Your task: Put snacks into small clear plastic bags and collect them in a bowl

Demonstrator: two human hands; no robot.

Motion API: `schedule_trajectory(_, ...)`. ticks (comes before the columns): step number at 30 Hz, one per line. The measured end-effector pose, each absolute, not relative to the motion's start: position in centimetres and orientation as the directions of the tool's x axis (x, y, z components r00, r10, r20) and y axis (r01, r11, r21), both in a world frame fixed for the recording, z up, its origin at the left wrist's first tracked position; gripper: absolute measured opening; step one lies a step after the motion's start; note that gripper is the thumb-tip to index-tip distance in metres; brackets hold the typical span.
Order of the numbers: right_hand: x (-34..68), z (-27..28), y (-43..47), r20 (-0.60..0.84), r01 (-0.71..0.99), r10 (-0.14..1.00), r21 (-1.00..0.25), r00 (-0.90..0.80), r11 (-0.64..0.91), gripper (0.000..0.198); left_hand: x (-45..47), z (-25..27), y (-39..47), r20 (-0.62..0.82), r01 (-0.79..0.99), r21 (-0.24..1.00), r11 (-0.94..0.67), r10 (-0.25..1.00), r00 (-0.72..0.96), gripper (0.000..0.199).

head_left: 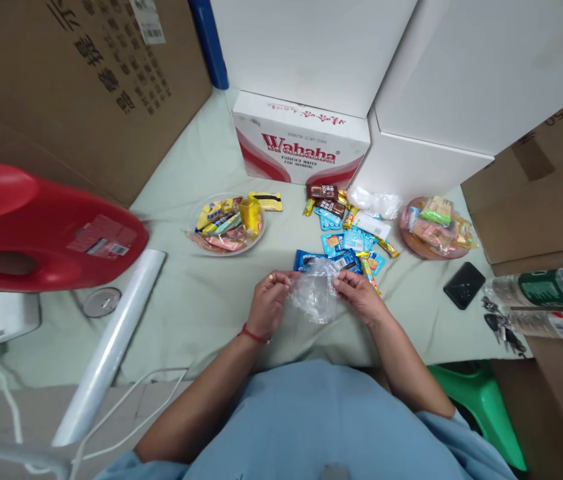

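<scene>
Clear plastic film is held, in the head view, between left hand and right hand, fingers pinched on opposite edges, just in front of blue packets. Spreading seems in hand; even tension from both sides is called for.
</scene>
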State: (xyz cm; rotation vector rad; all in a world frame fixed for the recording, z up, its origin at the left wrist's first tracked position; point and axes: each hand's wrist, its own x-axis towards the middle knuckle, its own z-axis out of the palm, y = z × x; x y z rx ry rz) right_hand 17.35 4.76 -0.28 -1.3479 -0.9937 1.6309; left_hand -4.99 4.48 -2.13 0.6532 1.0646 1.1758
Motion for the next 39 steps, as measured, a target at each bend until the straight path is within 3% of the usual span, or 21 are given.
schedule_trajectory(3,17.7,-0.4,4.6,-0.383,-0.082,0.915,-0.915,-0.126,-0.394,0.045,-5.3,-2.1,4.4,-0.296,-0.426,0.858,0.287,0.954,0.046,0.028)
schedule_trajectory(6,17.5,-0.2,4.5,-0.358,-0.056,0.921,-0.927,-0.151,-0.37,0.043,-4.8,-2.0,4.5,-0.205,-0.335,0.917,0.216,0.976,0.069,0.061)
schedule_trajectory(8,17.2,0.0,4.3,-0.346,-0.04,0.918,-0.932,-0.193,-0.36,0.042,-4.3,-2.0,4.8,-0.19,-0.27,0.942,0.2,0.98,0.064,0.071)
schedule_trajectory(14,17.5,-0.1,3.3,-0.347,-0.071,0.904,-0.924,-0.251,-0.375,0.041,-3.6,-2.4,6.1,-0.345,-0.208,0.912,0.354,0.935,0.079,0.041)
schedule_trajectory(19,19.1,-0.5,2.7,-0.397,-0.142,0.906,-0.898,-0.145,-0.416,0.046,-3.5,-2.3,6.1,-0.34,-0.278,0.898,0.342,0.939,0.055,0.042)
schedule_trajectory(23,20.6,-0.7,2.2,-0.411,-0.047,0.907,-0.908,-0.096,-0.416,0.046,-3.3,-2.4,5.7,-0.363,-0.291,0.887,0.358,0.931,0.036,0.043)
schedule_trajectory(25,21.2,-0.6,2.0,-0.325,0.112,0.945,-0.941,-0.033,-0.319,0.041,-3.2,-2.6,5.5,-0.377,-0.29,0.884,0.366,0.926,0.017,0.042)
schedule_trajectory(27,21.3,0.0,1.9,-0.121,0.357,0.993,-0.927,0.003,-0.115,0.041,-3.1,-2.8,5.5,-0.383,-0.284,0.885,0.368,0.924,0.005,0.042)
schedule_trajectory(30,20.2,1.0,2.1,0.163,0.642,0.956,-0.712,-0.243,0.284,0.057,-2.8,-2.8,5.4,-0.38,-0.273,0.889,0.368,0.925,0.008,0.041)
schedule_trajectory(32,18.7,1.4,2.5,0.224,0.64,0.853,-0.578,-0.472,0.506,0.047,-2.7,-2.7,5.3,-0.379,-0.269,0.89,0.367,0.926,0.009,0.04)
schedule_trajectory(34,17.4,1.7,3.2,0.263,0.566,0.766,-0.543,-0.587,0.62,0.027,-2.9,-2.5,5.4,-0.379,-0.271,0.891,0.363,0.925,-0.006,0.04)
schedule_trajectory(36,16.9,1.8,3.8,0.306,0.496,0.754,-0.601,-0.581,0.626,0.018,-3.5,-2.2,5.4,-0.381,-0.273,0.894,0.356,0.923,-0.046,0.039)
schedule_trajectory(39,18.0,2.2,4.3,0.28,0.41,0.856,-0.784,-0.435,0.466,0.02,-5.4,-1.8,5.5,-0.385,-0.274,0.899,0.341,0.914,-0.125,0.038)
